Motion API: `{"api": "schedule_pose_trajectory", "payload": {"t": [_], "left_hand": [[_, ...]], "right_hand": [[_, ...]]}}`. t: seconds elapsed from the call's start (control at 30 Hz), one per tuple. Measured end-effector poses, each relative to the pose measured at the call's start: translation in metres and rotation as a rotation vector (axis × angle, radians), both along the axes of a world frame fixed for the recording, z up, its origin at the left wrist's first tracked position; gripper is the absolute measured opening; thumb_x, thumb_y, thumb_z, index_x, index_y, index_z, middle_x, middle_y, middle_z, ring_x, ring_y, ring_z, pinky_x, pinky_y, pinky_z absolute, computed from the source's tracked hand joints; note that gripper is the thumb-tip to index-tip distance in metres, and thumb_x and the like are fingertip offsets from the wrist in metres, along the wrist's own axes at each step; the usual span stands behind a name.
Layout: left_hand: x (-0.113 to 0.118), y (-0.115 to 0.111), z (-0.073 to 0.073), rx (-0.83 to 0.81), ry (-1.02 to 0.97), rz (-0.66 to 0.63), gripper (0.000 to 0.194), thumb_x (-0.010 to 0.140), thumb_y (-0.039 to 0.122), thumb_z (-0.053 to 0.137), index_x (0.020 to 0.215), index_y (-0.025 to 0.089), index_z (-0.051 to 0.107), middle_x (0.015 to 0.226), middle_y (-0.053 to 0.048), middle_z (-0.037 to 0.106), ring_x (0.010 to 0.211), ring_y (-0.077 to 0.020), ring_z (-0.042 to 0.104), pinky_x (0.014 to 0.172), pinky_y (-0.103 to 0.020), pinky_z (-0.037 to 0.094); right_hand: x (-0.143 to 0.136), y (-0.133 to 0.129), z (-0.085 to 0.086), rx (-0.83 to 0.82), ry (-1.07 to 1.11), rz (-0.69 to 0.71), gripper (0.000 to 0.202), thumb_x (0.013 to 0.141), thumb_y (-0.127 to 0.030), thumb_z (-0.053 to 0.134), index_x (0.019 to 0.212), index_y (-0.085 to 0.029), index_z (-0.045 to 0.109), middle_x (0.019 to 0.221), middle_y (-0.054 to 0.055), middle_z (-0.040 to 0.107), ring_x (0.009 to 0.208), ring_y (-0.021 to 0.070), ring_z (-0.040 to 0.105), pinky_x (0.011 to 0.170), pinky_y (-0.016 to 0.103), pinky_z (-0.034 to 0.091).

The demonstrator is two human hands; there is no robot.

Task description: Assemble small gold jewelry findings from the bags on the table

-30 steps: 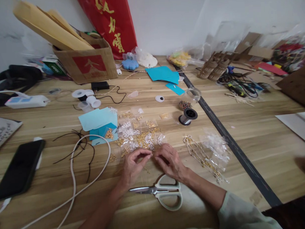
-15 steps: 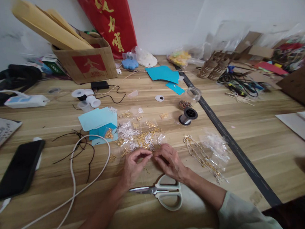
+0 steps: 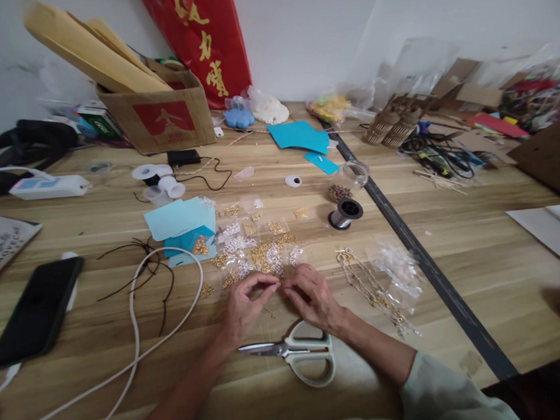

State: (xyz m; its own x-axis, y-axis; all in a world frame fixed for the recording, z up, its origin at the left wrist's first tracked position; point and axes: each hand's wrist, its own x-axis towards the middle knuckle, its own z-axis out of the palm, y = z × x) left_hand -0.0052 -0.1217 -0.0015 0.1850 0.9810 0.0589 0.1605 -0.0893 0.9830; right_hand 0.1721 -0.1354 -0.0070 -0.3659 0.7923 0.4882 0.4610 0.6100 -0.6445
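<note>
**Hands pinched together over small gold findings**

Both hands are met fingertip to fingertip low on the wooden worktop (image 3: 446,241). By the left hand (image 3: 243,307) something very small is pinched between thumb and forefinger; what it is cannot be told, as it is too small to make out. The right hand (image 3: 312,294) is curled, its fingertips brought against those of the left, and whether it grips anything cannot be told.

Just beyond the fingertips a scatter of gold and silver findings (image 3: 263,254) in small clear bags is spread on the worktop, almost touched by both hands. Just beneath the wrists, nearer the body, a pair of scissors (image 3: 298,353) with pale handles is laid flat, blades pointing to the left. To the right of the right hand, gold chains (image 3: 370,289) and a crumpled clear bag (image 3: 398,266) are seen close by.

Beyond the findings and to the left, light blue paper sheets (image 3: 182,218) are laid; beyond and to the right, a spool of silver wire (image 3: 345,213) stands. Left of the left hand a white cable (image 3: 135,313) is looped beside black cords (image 3: 146,263), and well apart further left a black phone (image 3: 35,311) lies face up.
</note>
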Motion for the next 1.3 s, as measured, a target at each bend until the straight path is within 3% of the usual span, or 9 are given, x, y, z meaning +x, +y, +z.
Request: {"api": "schedule_pose_trajectory", "payload": {"t": [1.3], "left_hand": [[0.0014, -0.0004, -0.0057, 0.006, -0.016, 0.005, 0.007, 0.073, 0.017, 0.065, 0.075, 0.017, 0.072, 0.076, -0.003, 0.073, 0.072, -0.0159, 0.067, 0.069, -0.024, 0.053]], "right_hand": [[0.0013, -0.0002, -0.001, 0.033, 0.023, -0.009, 0.009, 0.09, -0.014, 0.049, 0.089, -0.019, 0.056, 0.079, 0.005, 0.062, 0.075, 0.0183, 0.054, 0.074, 0.036, 0.044]]}}
